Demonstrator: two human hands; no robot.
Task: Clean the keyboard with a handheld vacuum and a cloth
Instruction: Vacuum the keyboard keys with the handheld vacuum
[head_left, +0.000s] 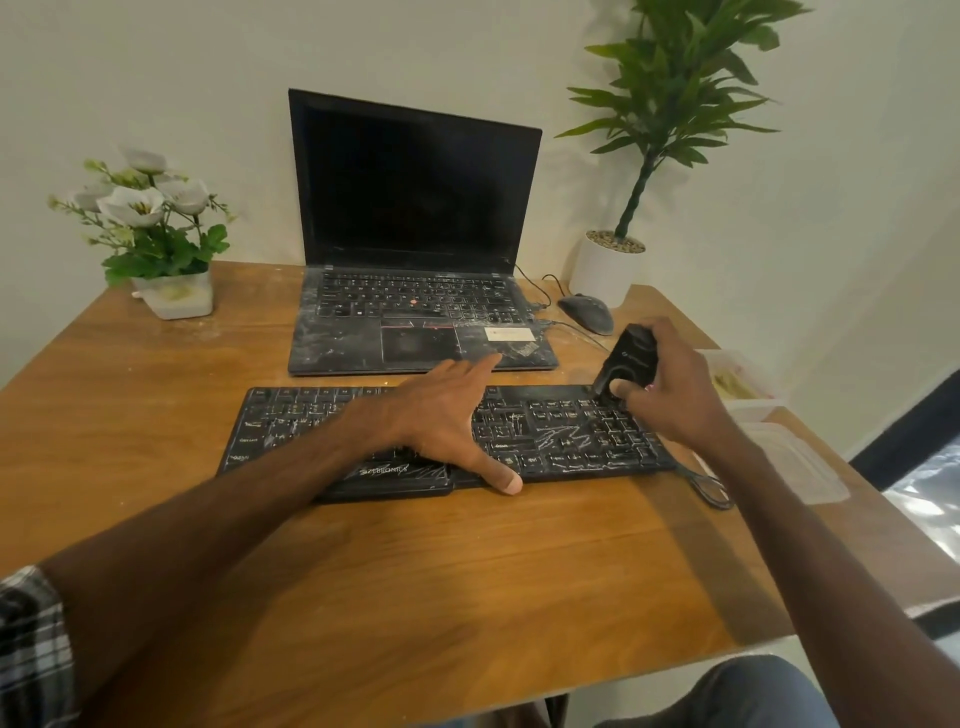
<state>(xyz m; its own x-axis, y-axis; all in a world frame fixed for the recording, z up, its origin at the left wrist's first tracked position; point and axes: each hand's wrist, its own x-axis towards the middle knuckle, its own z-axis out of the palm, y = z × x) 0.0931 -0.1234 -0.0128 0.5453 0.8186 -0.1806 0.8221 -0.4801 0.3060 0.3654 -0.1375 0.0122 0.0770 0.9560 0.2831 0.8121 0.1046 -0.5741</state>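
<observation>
A black keyboard (291, 426), streaked with white dust, lies across the middle of the wooden table (363, 561). My left hand (447, 415) rests flat on its middle, fingers spread, thumb at the front edge. My right hand (670, 384) grips a small black handheld vacuum (631, 358), tilted with its nozzle down on the keys at the keyboard's far right corner. No cloth is visible.
A dusty open laptop (415, 312) stands just behind the keyboard. A black mouse (587, 312) and cables lie to its right. A flower pot (171, 296) sits back left, a potted plant (608, 265) back right. Clear plastic containers (789, 457) occupy the table's right edge.
</observation>
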